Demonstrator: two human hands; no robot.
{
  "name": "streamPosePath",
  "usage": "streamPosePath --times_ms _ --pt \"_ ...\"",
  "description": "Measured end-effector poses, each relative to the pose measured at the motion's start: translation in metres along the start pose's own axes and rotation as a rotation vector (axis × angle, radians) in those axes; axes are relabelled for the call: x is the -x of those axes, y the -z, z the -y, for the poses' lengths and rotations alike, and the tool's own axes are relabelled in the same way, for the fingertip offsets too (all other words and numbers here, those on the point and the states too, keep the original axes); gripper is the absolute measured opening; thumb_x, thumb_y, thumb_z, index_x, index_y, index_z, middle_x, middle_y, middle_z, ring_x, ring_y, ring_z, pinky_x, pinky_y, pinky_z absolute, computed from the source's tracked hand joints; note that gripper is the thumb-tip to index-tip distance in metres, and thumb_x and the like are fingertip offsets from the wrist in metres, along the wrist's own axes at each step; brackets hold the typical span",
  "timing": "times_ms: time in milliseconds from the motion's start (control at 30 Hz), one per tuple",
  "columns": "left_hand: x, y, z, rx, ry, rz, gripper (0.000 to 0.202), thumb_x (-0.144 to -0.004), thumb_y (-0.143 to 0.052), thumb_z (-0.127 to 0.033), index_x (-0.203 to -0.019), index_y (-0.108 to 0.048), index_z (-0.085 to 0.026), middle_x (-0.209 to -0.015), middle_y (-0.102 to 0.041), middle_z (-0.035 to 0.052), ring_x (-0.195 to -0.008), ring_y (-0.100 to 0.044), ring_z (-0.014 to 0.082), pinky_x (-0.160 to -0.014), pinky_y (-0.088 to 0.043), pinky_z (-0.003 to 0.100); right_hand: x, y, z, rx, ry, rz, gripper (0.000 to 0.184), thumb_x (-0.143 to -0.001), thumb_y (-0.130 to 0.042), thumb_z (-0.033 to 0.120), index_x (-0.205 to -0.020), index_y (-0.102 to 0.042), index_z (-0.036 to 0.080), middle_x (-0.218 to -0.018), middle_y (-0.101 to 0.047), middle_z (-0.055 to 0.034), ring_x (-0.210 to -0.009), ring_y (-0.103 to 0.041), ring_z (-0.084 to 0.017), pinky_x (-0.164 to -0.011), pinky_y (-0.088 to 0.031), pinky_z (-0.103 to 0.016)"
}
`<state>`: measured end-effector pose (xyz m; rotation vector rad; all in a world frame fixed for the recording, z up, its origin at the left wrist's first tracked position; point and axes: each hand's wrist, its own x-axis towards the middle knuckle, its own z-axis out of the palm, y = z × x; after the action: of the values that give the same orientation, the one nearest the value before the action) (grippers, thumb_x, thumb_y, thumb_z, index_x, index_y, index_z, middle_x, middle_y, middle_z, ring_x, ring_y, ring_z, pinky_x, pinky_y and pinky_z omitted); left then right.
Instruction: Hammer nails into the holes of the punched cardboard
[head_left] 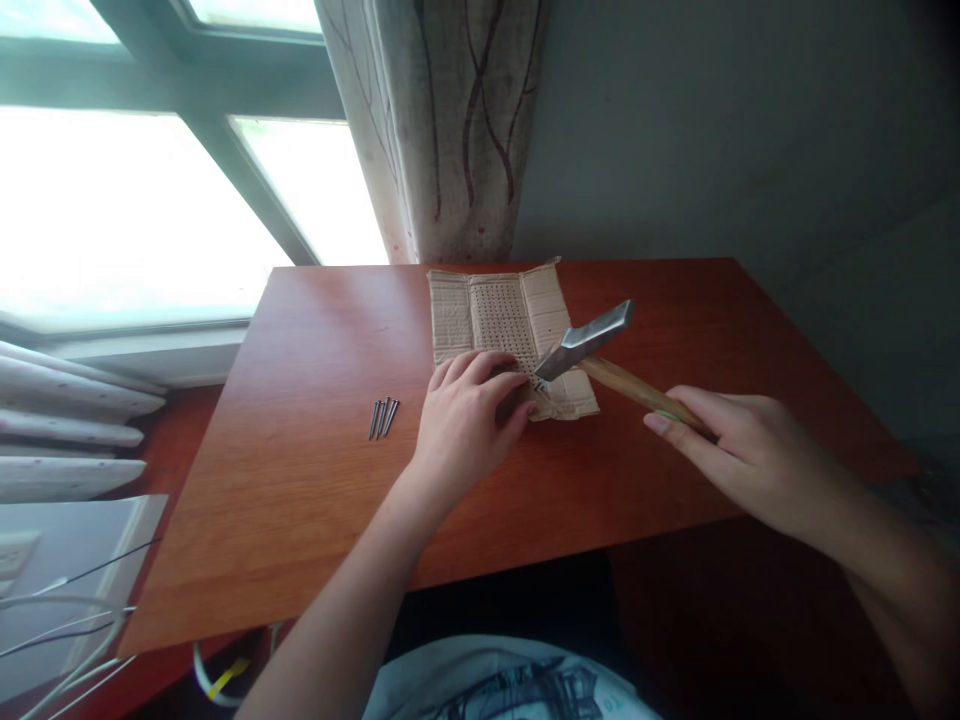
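Note:
A flattened piece of cardboard with many small holes lies on the reddish wooden table. My left hand rests on its near edge, fingers curled and pinched at a spot beside the hammer head; what they pinch is hidden. My right hand is closed round the wooden handle of a hammer, whose metal head hovers low over the cardboard right next to my left fingertips. Three nails lie on the table left of my left hand.
A patterned curtain hangs behind the table beside a bright window. Grey wall is at the back right. White cables and pale slats sit at the lower left, off the table's edge.

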<state>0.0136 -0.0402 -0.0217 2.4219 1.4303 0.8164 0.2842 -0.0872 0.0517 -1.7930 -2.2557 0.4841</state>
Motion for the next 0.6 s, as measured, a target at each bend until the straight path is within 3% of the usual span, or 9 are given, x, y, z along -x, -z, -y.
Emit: streamPosePath --times_ms 467,600 --pt "-0.0005 0.0006 -0.0002 0.003 0.004 0.012 0.02 -0.095 -0.065 -0.035 -0.11 -0.076 -0.027 -0.133 -0.069 0.004 -0.122 -0.059 0.0279 -0.105 -0.044 0.046 -0.0057 -0.0041 0.0033 -0.034 0.002 0.061 0.031 -0.1 -0.053 0.04 -0.075 -0.053 0.024 -0.064 -0.058 0.001 -0.056 -0.055 -0.016 -0.054 -0.033 -0.03" --pt "0.0002 0.0004 -0.0005 0.004 0.008 0.014 0.022 -0.096 -0.065 -0.035 -0.114 -0.075 -0.028 -0.134 -0.069 0.0034 -0.123 -0.059 0.0275 -0.106 -0.044 0.046 -0.0017 -0.002 0.0012 -0.069 -0.008 -0.049 0.036 -0.1 -0.055 0.043 -0.07 -0.05 0.024 -0.057 -0.048 0.003 -0.05 -0.045 -0.014 -0.051 -0.03 -0.03"
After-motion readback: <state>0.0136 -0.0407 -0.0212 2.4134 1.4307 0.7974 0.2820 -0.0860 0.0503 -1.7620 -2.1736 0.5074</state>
